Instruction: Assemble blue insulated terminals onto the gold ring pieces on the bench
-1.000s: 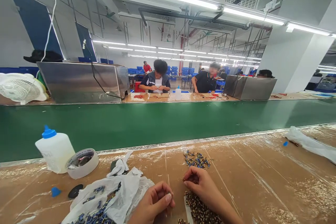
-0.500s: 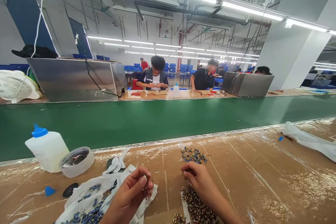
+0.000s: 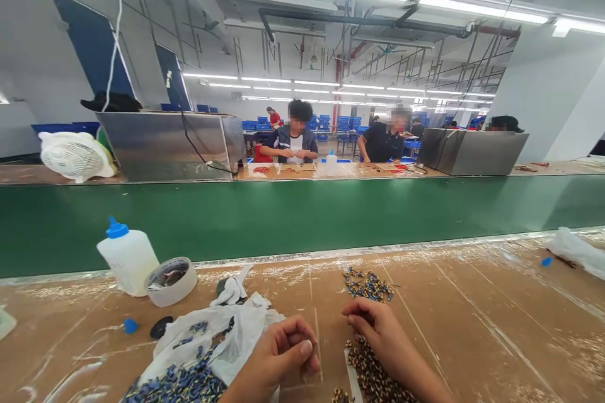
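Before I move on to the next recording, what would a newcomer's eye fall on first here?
Probably the broad green strip running across the middle of the view. Nearer, the left hand is beside a white bag bearing blue pieces, and the right hand is over a dark-and-gold heap. At the left stands a blue-capped bottle beside a tape roll.

Bottle (image 3: 130,262) left of tape roll (image 3: 174,295); bag (image 3: 243,335) before both; parts pile (image 3: 368,285) behind right hand (image 3: 378,326).
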A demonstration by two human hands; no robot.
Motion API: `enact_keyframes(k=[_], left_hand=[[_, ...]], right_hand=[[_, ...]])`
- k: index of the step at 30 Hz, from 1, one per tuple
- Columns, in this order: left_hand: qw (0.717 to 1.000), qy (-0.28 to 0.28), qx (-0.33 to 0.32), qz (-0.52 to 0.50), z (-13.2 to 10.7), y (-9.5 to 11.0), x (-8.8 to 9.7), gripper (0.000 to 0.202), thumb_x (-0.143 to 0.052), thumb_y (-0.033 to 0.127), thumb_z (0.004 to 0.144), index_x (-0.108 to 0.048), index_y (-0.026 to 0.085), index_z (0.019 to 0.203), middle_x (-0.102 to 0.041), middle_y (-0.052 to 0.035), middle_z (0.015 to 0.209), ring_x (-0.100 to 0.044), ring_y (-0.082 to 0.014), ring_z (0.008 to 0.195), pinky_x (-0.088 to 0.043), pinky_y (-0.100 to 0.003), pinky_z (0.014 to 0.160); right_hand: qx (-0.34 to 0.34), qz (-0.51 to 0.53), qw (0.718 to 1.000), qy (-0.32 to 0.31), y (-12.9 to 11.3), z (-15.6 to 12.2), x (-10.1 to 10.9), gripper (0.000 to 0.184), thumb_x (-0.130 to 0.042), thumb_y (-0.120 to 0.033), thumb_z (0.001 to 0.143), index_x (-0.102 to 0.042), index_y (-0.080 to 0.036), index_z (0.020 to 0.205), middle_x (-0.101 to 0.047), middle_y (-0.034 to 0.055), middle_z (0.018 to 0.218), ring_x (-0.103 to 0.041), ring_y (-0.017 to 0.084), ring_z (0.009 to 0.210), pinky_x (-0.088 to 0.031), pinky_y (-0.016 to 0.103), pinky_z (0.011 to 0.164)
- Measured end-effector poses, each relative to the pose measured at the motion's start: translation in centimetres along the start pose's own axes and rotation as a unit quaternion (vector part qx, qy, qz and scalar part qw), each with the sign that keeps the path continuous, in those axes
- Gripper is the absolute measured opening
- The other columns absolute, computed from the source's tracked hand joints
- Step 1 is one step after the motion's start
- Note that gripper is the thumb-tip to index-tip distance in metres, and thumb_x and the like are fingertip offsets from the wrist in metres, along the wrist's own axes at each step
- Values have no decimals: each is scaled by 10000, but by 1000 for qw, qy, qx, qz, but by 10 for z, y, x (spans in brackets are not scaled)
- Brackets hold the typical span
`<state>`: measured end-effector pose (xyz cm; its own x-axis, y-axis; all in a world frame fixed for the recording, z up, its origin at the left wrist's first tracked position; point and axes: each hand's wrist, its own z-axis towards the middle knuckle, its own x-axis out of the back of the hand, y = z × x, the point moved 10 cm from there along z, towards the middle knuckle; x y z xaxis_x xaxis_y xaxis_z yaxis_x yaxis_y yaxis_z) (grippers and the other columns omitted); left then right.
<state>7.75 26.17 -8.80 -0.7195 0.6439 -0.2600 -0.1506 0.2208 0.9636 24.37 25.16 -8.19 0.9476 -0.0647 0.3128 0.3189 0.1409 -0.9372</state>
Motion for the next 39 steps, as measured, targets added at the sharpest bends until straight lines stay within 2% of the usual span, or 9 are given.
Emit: enact_keyframes(k=[3, 7, 10, 12, 17, 23, 31, 35, 39], left_hand=[[999, 44, -22, -10, 0, 3, 11, 296, -699, 424, 782, -572, 160, 824, -656, -24, 690, -525, -102, 596, -382, -194, 567], [1000, 10, 13, 11, 1, -6, 3, 324, -705, 445, 769, -577, 151, 817, -668, -46, 713, -530, -105, 586, -401, -200, 564], [999, 39, -8, 26, 3, -2, 6, 336, -706, 457, 761, -585, 149, 816, -662, -42, 692, -539, -112, 598, -403, -196, 563], [998, 52, 1, 32, 3, -5, 6, 351, -709, 474, 750, -579, 153, 813, -657, -32, 686, -521, -99, 560, -381, -183, 521], [998, 9, 27, 51, 6, -24, -10, 366, -695, 497, 749, -571, 159, 814, -664, -38, 702, -554, -115, 564, -415, -212, 537], [995, 31, 19, 91, 9, -34, -9, 340, -668, 487, 768, -544, 173, 811, -662, -26, 674, -566, -128, 563, -422, -231, 552], [986, 57, -22, 155, 0, -5, -17, 168, -620, 317, 828, -587, 153, 822, -637, -27, 743, -569, -139, 661, -439, -239, 613], [987, 87, -27, 131, -3, -2, -16, 144, -625, 291, 817, -598, 152, 844, -625, -20, 732, -562, -138, 662, -439, -234, 600], [981, 109, -38, 154, -6, 1, -16, 139, -584, 288, 851, -613, 155, 879, -660, -47, 770, -586, -153, 697, -442, -252, 631]], right_hand=[[-2, 8, 1000, 1, 5, 1, 0, 177, -540, -322, 851, -636, -174, 861, -619, 26, 718, -572, 182, 674, -437, 274, 615], [-6, 67, 998, -7, 8, 3, -3, 219, -541, -377, 857, -609, -171, 892, -641, 39, 737, -614, 190, 679, -476, 296, 634], [-17, 112, 994, -3, 7, 3, -3, 270, -569, -438, 837, -596, -174, 888, -666, 55, 775, -639, 197, 689, -496, 314, 648], [-27, 140, 990, -8, 5, 2, -6, 285, -603, -455, 814, -588, -176, 869, -674, 54, 769, -642, 194, 686, -494, 309, 644], [-37, 212, 976, -32, -5, -1, -17, 301, -621, -469, 809, -562, -183, 880, -685, 43, 773, -634, 172, 684, -466, 274, 630], [-34, 174, 984, -25, -5, -5, -24, 270, -665, -422, 785, -635, -164, 855, -619, 3, 727, -562, 142, 679, -426, 241, 633], [-68, 184, 979, -49, -3, -15, -37, 245, -716, -386, 730, -666, -165, 824, -632, -1, 722, -564, 138, 659, -427, 240, 623], [-87, 174, 979, -55, 0, -18, -36, 290, -703, -434, 735, -676, -169, 849, -661, 17, 739, -593, 158, 669, -458, 268, 647], [-88, 188, 976, -71, -2, -19, -36, 307, -686, -453, 753, -678, -170, 871, -676, 27, 739, -604, 161, 677, -475, 287, 674]])
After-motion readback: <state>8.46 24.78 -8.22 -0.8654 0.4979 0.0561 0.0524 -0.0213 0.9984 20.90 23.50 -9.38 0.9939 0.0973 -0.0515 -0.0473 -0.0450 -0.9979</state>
